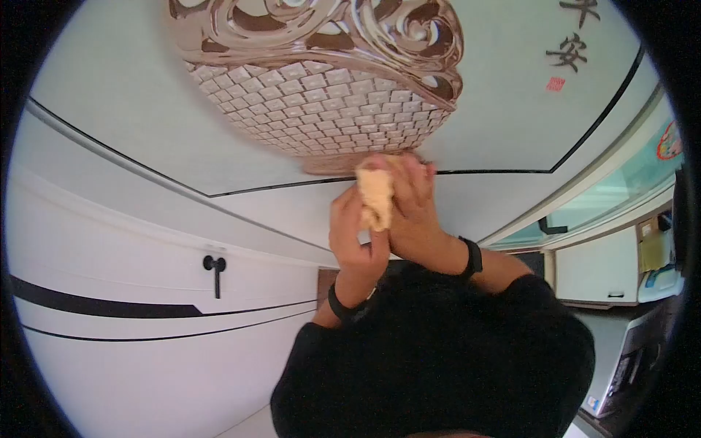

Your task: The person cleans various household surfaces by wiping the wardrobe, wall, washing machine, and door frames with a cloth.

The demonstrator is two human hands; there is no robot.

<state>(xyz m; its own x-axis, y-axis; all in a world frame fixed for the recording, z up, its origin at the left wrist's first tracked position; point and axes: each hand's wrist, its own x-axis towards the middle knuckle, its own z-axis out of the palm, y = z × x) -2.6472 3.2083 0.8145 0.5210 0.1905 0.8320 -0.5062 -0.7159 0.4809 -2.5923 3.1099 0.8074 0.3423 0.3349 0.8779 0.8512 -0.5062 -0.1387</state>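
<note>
My left hand [352, 228] is closed on a crumpled, pale yellow cloth [376, 193], its thumb along the lower end. Right beside it, my right hand [414, 191] has its fingers bent around what looks like the upper part of the same cloth, partly hidden behind the fingers. Both hands are at the foot of a glossy brown vase in relief [328, 102], which has a tiled pattern below and openwork scrolls above. The fingers of my right hand overlap the base of the vase; whether they touch it I cannot tell.
The vase is on a pale panel [504, 109] edged by a black line, with dark characters [567, 52] and a red seal at upper right. A white door with a black handle [216, 274] stands at left. At right are a glass-fronted cabinet [591, 212] and a white cupboard [595, 270].
</note>
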